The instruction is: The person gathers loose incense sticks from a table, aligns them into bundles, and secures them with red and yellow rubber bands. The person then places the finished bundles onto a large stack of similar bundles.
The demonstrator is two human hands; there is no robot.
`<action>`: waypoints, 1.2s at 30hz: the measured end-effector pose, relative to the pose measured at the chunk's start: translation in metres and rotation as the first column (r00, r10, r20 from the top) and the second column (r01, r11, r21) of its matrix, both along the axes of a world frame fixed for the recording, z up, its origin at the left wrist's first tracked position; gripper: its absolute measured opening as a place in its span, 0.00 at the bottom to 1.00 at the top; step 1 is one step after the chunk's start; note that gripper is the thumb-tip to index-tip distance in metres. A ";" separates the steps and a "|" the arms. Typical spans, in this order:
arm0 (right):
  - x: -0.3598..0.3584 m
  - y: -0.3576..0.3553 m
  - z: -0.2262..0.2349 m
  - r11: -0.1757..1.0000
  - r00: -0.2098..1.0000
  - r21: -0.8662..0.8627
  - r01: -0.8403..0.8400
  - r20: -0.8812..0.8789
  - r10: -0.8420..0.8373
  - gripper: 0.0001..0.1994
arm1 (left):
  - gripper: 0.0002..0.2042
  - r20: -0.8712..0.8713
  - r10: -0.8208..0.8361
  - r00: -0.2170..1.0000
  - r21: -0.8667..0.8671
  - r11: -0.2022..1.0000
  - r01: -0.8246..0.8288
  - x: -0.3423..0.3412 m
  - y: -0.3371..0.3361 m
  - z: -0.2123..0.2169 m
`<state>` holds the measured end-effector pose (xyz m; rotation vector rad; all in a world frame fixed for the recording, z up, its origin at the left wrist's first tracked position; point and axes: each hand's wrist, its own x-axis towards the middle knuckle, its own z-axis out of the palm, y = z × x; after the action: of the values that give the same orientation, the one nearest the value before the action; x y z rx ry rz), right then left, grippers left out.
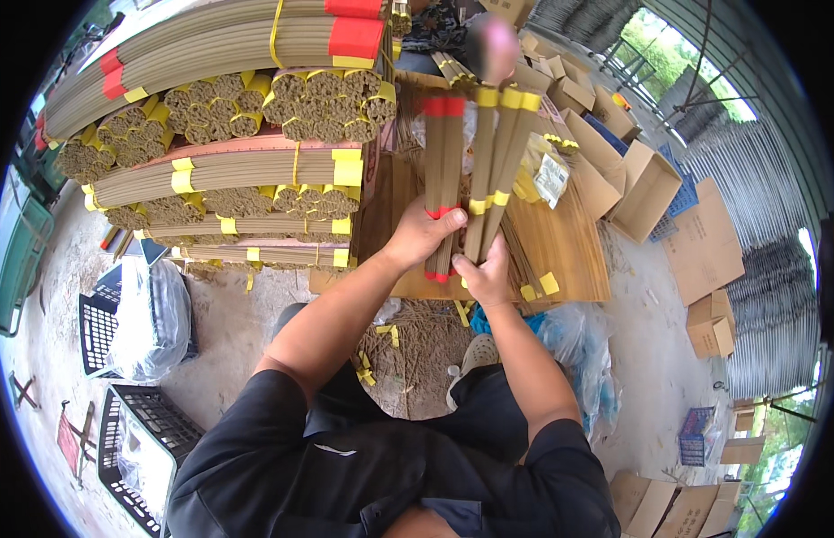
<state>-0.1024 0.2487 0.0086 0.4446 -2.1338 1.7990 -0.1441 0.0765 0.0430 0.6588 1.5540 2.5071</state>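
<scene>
My left hand (423,235) is closed around bundles of brown incense sticks with red paper bands (443,157), held upright over the wooden table (578,260). Beside it, my right hand (488,272) grips the lower part of incense bundles with yellow bands (494,166), which fan out slightly toward the top. The two groups stand side by side, a narrow gap between them. Under and behind my right hand lie loose sticks (522,249) and yellow paper pieces (548,283). A tall stack of banded incense bundles (255,170) rises to the left of my hands.
Another person (435,34) sits across the table. Open cardboard boxes (645,193) stand at the right. Black crates (148,448) and a clear plastic bag (157,309) are on the floor at left. Stick scraps (417,359) litter the floor between my legs.
</scene>
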 end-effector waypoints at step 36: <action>-0.033 -0.026 0.099 0.943 0.961 -0.298 -0.149 -0.270 0.066 0.32 | 0.33 -0.281 0.174 0.944 -0.230 0.942 -0.243 -0.009 0.009 -0.005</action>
<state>-0.1358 0.2230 0.1075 0.6809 -1.6398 1.9761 -0.1530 0.0853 0.0384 0.8450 2.1079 2.3629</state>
